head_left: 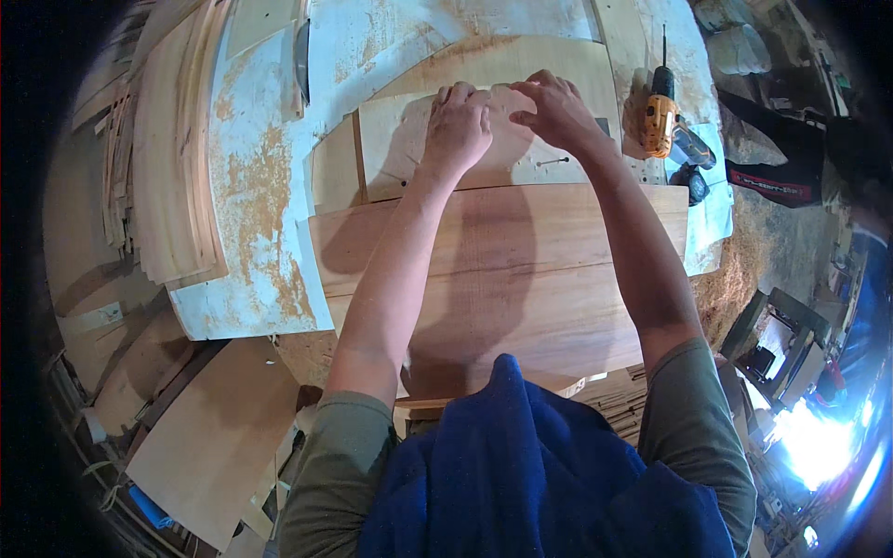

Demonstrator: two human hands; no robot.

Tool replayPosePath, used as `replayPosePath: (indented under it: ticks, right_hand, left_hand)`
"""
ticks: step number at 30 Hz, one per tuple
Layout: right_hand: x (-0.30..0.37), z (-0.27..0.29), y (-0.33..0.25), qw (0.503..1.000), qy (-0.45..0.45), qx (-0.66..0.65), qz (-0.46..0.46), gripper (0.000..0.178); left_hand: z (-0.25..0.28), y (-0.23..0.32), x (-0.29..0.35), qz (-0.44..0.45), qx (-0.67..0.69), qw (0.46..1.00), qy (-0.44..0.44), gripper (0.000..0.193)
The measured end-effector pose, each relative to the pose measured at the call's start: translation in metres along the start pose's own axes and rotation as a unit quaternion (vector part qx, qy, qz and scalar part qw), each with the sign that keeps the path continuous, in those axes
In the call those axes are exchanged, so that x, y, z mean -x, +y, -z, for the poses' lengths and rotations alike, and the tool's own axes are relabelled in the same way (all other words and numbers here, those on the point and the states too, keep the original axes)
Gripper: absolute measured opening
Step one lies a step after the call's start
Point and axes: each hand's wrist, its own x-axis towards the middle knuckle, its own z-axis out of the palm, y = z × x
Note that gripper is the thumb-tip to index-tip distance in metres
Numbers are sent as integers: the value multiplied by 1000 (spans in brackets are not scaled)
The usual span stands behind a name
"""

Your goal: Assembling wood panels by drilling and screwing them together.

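Observation:
My left hand (458, 130) is at the far edge of a pale wooden board (395, 139), its bent fingers close together and curled over that edge. To its right, my right hand (561, 113) reaches the same edge. Its fingers are bent and its thumb stands apart, with nothing visible between them. A dark screw (553, 161) lies on the pale board near my right wrist, and another lies by the left forearm. Nearer to me, a wide reddish-brown wooden panel (577, 251) with a curved side lies under both forearms. What my fingertips touch beyond the edge is hidden.
An orange and black cordless drill (660, 126) lies at the right, its bit pointing away. Stacked thin wood sheets (181, 158) stand at the left on the sawdust-covered white table (260, 214). A bright light (814, 446) glares at lower right. A brown panel (209, 437) leans at lower left.

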Motion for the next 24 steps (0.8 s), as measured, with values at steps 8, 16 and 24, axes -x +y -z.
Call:
replayPosePath:
  ticks: [8,16,24]
  right_hand:
    - [-9,12,-3,998,31,-44,37,50]
    - [-9,6,-6,999,24,-42,-21,57]
    - [-2,-5,-5,999,16,-38,-19,46]
  left_hand:
    - [16,-7,-14,-10,26,999,23,26]
    - [-2,-15,-8,-21,44,996,69,28]
    - [-19,22,-6,107,-61,990,63,25]
